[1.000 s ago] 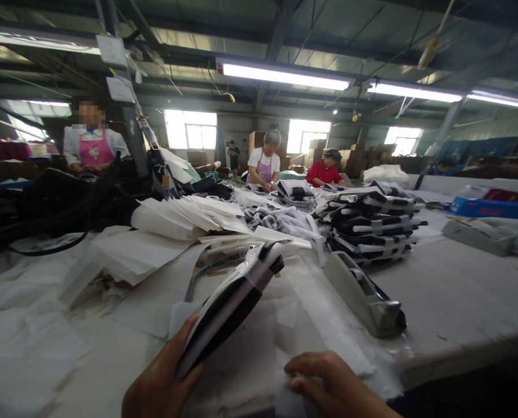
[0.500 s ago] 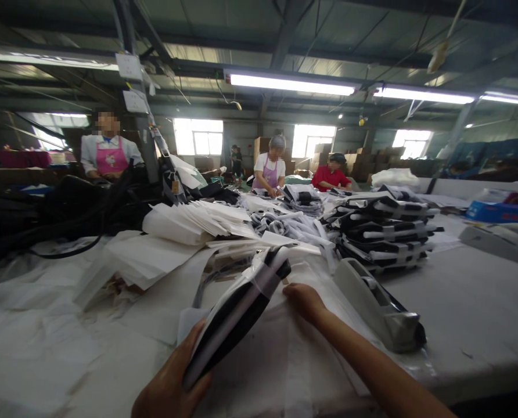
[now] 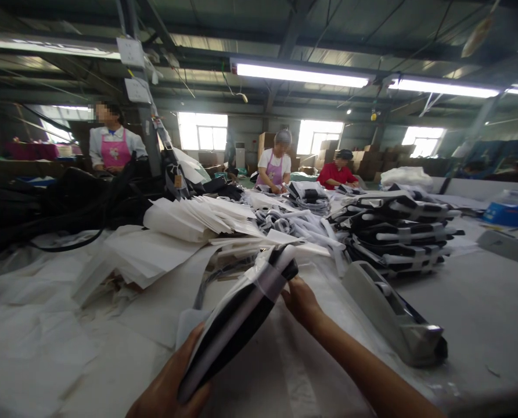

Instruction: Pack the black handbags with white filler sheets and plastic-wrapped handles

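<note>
A flat folded black bag (image 3: pixel 241 325), wrapped with white padding and a pale band round its far end, is tilted up in front of me. My left hand (image 3: pixel 176 377) grips its near end, thumb on one side and fingers on the other. At the far end, beside the band, my right hand (image 3: pixel 305 305) has its fingers curled against the edge; the fingertips are partly hidden behind the bundle. To the right of that hand lies a grey tape dispenser (image 3: pixel 394 319) on the white-covered table (image 3: pixel 472 302).
Several wrapped black bundles (image 3: pixel 398 235) are stacked at the right. White paper sheets (image 3: pixel 202 217) fan out behind the bag. Black bags with straps (image 3: pixel 67 203) lie at the left. Three co-workers stand across the tables. A blue box (image 3: pixel 509 215) is far right.
My right hand has moved up against the far end of the bag, where it stood slightly apart before. The view has shifted a little. My left hand keeps its hold.
</note>
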`<action>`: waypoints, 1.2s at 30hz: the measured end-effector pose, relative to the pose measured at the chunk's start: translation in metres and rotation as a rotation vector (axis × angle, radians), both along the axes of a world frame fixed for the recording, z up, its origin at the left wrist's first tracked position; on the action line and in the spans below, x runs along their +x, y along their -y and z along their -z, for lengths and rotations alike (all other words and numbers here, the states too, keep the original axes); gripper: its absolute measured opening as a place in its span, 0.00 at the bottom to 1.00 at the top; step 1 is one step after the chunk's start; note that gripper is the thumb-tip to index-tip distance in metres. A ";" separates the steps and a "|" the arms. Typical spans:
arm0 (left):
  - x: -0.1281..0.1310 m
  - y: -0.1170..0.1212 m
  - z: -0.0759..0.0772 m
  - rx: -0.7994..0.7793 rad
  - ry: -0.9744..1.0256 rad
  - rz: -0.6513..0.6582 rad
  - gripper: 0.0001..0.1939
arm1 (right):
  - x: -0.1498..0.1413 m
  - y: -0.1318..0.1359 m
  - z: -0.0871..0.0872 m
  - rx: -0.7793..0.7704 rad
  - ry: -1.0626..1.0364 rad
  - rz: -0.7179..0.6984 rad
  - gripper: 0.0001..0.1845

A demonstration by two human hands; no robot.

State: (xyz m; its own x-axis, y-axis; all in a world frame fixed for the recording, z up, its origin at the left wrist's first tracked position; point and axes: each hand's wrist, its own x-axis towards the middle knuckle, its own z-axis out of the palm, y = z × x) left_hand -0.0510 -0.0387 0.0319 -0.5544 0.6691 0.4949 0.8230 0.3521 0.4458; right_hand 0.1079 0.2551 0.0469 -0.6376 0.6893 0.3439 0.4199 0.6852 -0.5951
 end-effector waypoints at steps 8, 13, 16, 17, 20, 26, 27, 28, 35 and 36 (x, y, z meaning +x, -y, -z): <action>0.005 -0.004 0.003 -0.013 -0.012 0.000 0.35 | 0.041 0.077 0.024 0.051 0.318 -0.192 0.36; 0.012 -0.009 0.000 -0.029 -0.126 0.028 0.39 | 0.037 0.099 0.017 0.096 0.360 -0.270 0.35; 0.013 -0.009 -0.002 -0.039 -0.172 0.045 0.42 | 0.052 0.114 0.022 0.123 0.399 -0.265 0.37; 0.014 -0.009 -0.003 -0.038 -0.182 0.054 0.42 | 0.057 0.120 0.026 0.113 0.423 -0.298 0.39; 0.017 -0.011 -0.008 -0.022 -0.204 0.081 0.42 | 0.061 0.134 0.039 0.066 0.450 -0.387 0.45; 0.029 -0.024 -0.019 0.024 -0.284 0.123 0.41 | 0.040 0.154 0.037 0.074 0.314 -0.311 0.39; 0.030 -0.026 -0.020 0.025 -0.298 0.136 0.41 | 0.041 0.155 0.037 0.078 0.323 -0.318 0.39; 0.031 -0.027 -0.020 0.024 -0.310 0.147 0.41 | 0.043 0.156 0.039 0.080 0.337 -0.332 0.39; 0.042 -0.033 -0.022 0.000 -0.360 0.193 0.42 | 0.045 0.154 0.054 0.129 0.267 -0.409 0.40; 0.044 -0.033 -0.021 -0.003 -0.371 0.202 0.41 | 0.044 0.154 0.053 0.147 0.251 -0.425 0.40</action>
